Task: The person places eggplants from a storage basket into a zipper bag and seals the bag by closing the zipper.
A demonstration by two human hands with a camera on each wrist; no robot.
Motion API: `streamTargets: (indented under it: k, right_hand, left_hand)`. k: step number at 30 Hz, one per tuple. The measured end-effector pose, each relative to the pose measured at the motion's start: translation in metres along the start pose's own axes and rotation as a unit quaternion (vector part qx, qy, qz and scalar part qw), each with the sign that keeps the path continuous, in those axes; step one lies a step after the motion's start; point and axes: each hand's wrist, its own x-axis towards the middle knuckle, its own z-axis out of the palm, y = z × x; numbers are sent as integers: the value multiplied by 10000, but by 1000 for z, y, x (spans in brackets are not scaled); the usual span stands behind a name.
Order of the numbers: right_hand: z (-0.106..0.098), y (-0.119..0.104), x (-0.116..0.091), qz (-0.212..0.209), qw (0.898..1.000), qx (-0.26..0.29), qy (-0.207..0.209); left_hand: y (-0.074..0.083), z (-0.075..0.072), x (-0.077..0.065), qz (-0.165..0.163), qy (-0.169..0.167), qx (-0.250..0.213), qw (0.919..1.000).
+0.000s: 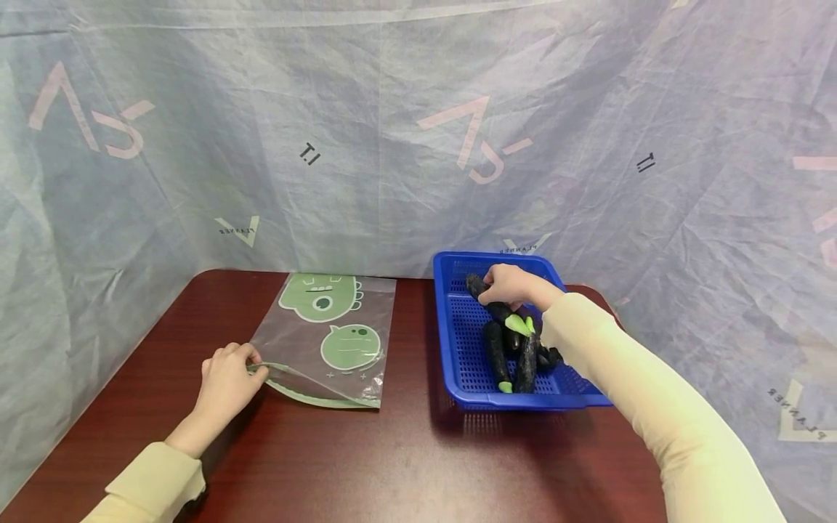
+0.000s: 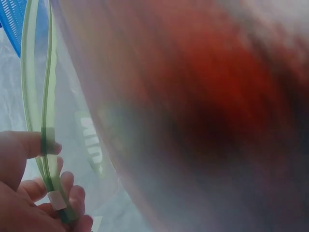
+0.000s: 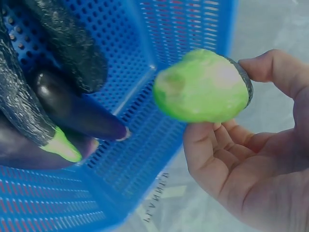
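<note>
My left hand (image 1: pixel 230 374) pinches the green zip edge of a clear zip bag (image 1: pixel 297 341) at its near left corner. The bag lies flat with green cartoon prints, and its mouth gapes slightly. In the left wrist view thumb and fingers grip the zip strip (image 2: pixel 49 96) near its white slider (image 2: pixel 57 200). My right hand (image 1: pixel 513 285) holds a dark eggplant (image 1: pixel 498 311) between thumb and fingers over the blue basket (image 1: pixel 447 341). Its green cap (image 3: pixel 203 89) faces the right wrist camera. Below it, several dark eggplants (image 1: pixel 495 352) lie in the basket.
A dark red-brown table (image 1: pixel 405 465) bears the bag on the left and the basket on the right. Behind the table hangs a pale printed sheet (image 1: pixel 379 131), which also runs along both sides. Much of the left wrist view is blurred.
</note>
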Motion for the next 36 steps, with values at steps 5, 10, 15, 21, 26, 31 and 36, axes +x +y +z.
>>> streamTargets:
  k: [5,10,15,21,26,31,36]
  right_hand:
    - [-9,-7,-13,-104,9997,76,199]
    - [-16,-12,-21,-326,9987,111,372]
    - [-19,-22,-31,-590,9961,246,611]
    - [-17,-38,-44,-656,9944,157,813]
    - [-13,-50,-53,-693,9918,-70,1074]
    - [-6,-62,-58,-800,9897,-50,1186]
    - [1,-75,-63,-972,9874,-28,1245]
  left_hand:
    - [1,2,0,-59,183,-155,9997]
    - [4,3,0,-103,460,-382,9982]
    - [8,5,0,-87,756,-579,9954]
    - [11,7,-2,61,1050,-768,9915]
    - [11,10,-2,129,1208,-866,9888]
    - [13,11,-2,148,1221,-925,9881]
    - [15,10,-3,42,1207,-931,9883]
